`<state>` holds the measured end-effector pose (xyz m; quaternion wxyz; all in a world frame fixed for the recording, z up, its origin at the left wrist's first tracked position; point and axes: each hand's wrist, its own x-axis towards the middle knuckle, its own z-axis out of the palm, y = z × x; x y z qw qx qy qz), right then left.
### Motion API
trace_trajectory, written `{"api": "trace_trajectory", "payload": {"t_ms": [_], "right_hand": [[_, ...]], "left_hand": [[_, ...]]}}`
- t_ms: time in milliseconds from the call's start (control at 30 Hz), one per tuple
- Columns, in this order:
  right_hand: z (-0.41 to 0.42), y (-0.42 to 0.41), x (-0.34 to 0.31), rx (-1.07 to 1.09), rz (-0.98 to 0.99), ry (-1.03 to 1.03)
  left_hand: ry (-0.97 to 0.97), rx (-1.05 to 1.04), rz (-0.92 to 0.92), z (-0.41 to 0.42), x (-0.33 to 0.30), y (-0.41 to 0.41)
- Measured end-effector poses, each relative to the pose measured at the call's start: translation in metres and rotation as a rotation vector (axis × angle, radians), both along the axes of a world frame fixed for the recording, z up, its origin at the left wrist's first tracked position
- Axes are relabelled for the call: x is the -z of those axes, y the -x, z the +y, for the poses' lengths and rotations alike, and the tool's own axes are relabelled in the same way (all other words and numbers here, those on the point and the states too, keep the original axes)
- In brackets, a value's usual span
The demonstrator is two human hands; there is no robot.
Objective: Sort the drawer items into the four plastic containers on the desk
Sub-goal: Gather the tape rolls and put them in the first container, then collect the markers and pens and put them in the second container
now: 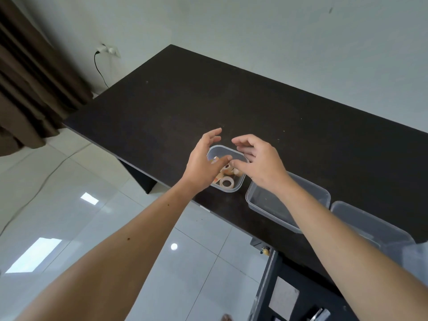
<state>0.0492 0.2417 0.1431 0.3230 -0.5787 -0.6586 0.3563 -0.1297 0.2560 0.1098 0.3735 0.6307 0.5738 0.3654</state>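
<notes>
Both hands hover over the tape tub on the dark desk [231, 93].

Open drawer [301, 295] below, two bare tubs just right of the small container [240, 179], kept ready; left hand [203, 161] and right hand [259, 161] spread, holding nothing, above its tape rolls [226, 181], sorted there.

A dark desk [162, 107] stands against a pale wall and carries three clear plastic containers in view along its near edge. The small container [240, 181] holds what look like tape rolls [226, 182]; beside it sit a larger container [259, 202] and another [370, 225].
</notes>
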Motion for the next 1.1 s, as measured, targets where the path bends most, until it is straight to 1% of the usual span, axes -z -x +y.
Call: {"api": "trace_trajectory", "payload": {"t_ms": [67,200,333,533,633,767,867,967,1100], "right_hand": [[-0.003,-0.004,-0.004,0.01,0.004,-0.02],[-0.016,-0.012,-0.015,0.046,0.006,-0.05],[-0.039,-0.022,-0.027,0.078,-0.015,-0.073],[-0.103,-0.039,-0.04,0.163,-0.079,-0.123],[-0.15,-0.052,-0.044,0.212,-0.087,-0.129],[-0.222,-0.077,-0.033,0.258,-0.058,-0.081],[-0.276,-0.101,-0.016,0.292,-0.043,-0.001],[-0.327,-0.128,0.003,0.346,-0.04,0.07],[-0.382,-0.161,0.029,0.408,-0.03,0.153]], "left_hand": [[-0.005,-0.001,0.028,-0.003,-0.001,0.0],[-0.001,0.015,0.023,-0.013,-0.011,0.001],[-0.047,0.027,0.037,-0.031,-0.022,0.004],[-0.083,0.057,-0.033,-0.076,-0.037,0.005],[-0.107,0.127,-0.059,-0.111,-0.045,0.0],[-0.084,0.222,-0.091,-0.164,-0.038,-0.016],[-0.071,0.283,-0.075,-0.198,-0.021,-0.038],[-0.048,0.333,-0.019,-0.231,-0.002,-0.062],[0.015,0.474,0.015,-0.272,0.023,-0.097]]}}
